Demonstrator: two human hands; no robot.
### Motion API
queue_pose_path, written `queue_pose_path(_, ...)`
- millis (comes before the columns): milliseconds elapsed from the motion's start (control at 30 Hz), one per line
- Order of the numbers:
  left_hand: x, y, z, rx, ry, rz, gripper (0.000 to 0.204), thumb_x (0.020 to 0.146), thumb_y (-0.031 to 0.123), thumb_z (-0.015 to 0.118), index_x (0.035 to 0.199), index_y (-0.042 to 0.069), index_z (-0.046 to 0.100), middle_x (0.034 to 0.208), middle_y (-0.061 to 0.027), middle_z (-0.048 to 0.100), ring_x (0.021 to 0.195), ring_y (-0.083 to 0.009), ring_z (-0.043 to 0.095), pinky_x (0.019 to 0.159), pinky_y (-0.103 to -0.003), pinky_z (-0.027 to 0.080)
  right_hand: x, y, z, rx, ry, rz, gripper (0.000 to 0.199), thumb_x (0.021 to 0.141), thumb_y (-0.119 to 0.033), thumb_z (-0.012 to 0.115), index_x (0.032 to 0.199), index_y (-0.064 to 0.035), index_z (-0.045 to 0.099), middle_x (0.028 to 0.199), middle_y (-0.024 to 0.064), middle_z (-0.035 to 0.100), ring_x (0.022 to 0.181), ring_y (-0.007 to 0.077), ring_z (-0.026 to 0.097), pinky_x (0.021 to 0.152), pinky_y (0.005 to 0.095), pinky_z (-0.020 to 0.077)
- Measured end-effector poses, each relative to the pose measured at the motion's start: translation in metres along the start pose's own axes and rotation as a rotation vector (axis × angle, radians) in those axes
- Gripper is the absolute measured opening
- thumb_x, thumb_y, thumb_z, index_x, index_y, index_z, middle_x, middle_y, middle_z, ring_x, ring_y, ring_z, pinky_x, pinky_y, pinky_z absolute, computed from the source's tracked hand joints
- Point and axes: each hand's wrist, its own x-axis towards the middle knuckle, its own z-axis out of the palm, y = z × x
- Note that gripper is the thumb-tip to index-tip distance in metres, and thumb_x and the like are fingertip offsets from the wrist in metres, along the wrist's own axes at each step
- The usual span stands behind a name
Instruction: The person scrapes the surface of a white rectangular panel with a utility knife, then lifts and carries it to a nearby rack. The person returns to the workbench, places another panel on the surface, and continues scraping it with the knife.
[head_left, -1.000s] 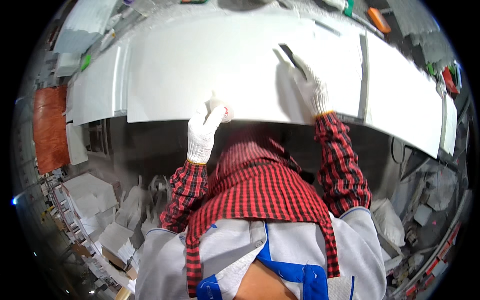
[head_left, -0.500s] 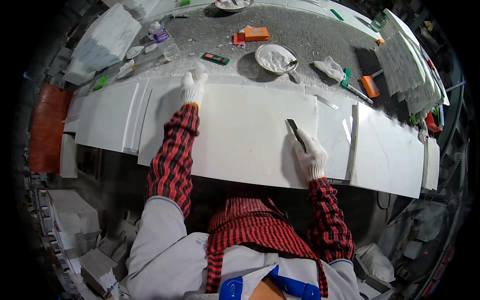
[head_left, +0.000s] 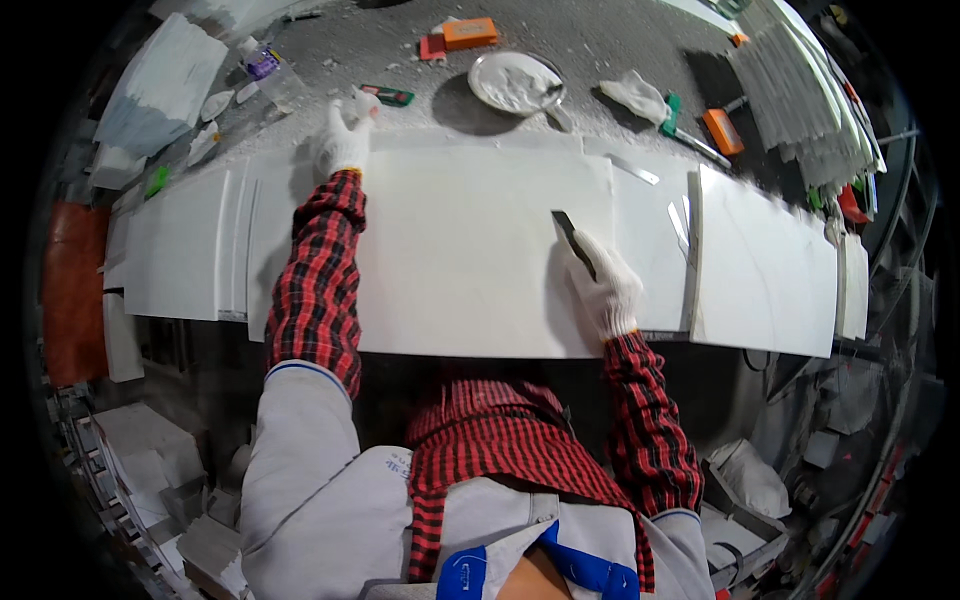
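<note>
A large white slab (head_left: 470, 240) lies flat in front of me. My left hand (head_left: 343, 140), in a white knit glove, reaches to its far left edge. The fingers look spread; a pale bit shows by the fingertips, but I cannot tell whether they touch it. Just beyond lies a green and red cutter-like tool (head_left: 388, 96). Above the slab's right part, my right hand (head_left: 606, 285), also gloved, grips a narrow black flat tool (head_left: 572, 240). Its upper end points away from me to the left; its exact kind is unclear.
A bowl of white paste (head_left: 515, 84) stands beyond the slab. Nearby are orange boxes (head_left: 470, 34), a crumpled white cloth (head_left: 636, 96) and a bottle (head_left: 264, 62). Stacked slabs rise at the far left (head_left: 165, 85) and far right (head_left: 790, 95). Another white slab (head_left: 765, 260) lies to the right.
The whole scene has shifted left and up in view. My left hand has moved slightly farther away, its fingers more visibly apart. The black tool has turned a little in my right hand.
</note>
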Motion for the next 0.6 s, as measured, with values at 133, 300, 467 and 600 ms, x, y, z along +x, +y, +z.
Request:
queue_pose_path(133, -0.063, 0.018, -0.032, -0.138, -0.046, 0.089, 0.078, 0.086, 0.043, 0.070, 0.150, 0.010, 0.040, 0.139, -0.0140, 0.059, 0.127, -0.0318, 0.055, 0.106, -0.042, 0.043, -0.004, 0.009, 0.003, -0.018, 0.001, 0.011, 0.036, 0.081, -0.023, 0.073, 0.118, -0.0218, 0.071, 0.093, 0.0055, 0.072, 0.078, 0.0251, 0.069, 0.068, 0.0357, 0.0549)
queue_pose_path(300, -0.177, 0.012, -0.086, -0.255, -0.090, 0.194, 0.066, 0.091, 0.031, 0.068, 0.145, 0.002, 0.045, 0.140, -0.0173, 0.057, 0.130, -0.0313, 0.053, 0.110, -0.040, 0.040, -0.007, 0.004, 0.008, 0.001, 0.016, -0.003, 0.030, 0.085, -0.028, 0.072, 0.114, -0.0212, 0.071, 0.092, 0.0048, 0.073, 0.080, 0.0252, 0.070, 0.068, 0.0353, 0.0545)
queue_pose_path(467, -0.290, 0.021, -0.125, -0.261, -0.060, 0.270, 0.053, 0.091, 0.019, 0.069, 0.138, 0.002, 0.054, 0.135, -0.0182, 0.061, 0.125, -0.0321, 0.057, 0.107, -0.040, 0.044, -0.010, -0.003, 0.009, 0.022, -0.022, -0.013, 0.029, 0.088, -0.034, 0.071, 0.114, -0.0212, 0.071, 0.090, 0.0050, 0.072, 0.077, 0.0254, 0.069, 0.066, 0.0348, 0.0537)
queue_pose_path(600, -0.334, 0.025, -0.126, -0.195, -0.008, 0.231, 0.048, 0.090, 0.019, 0.069, 0.134, 0.003, 0.057, 0.126, -0.0175, 0.063, 0.118, -0.0332, 0.059, 0.104, -0.043, 0.045, -0.013, 0.000, 0.014, 0.016, -0.002, -0.074, 0.028, 0.090, -0.033, 0.070, 0.115, -0.0217, 0.072, 0.088, 0.0070, 0.071, 0.074, 0.0274, 0.069, 0.063, 0.0368, 0.0534)
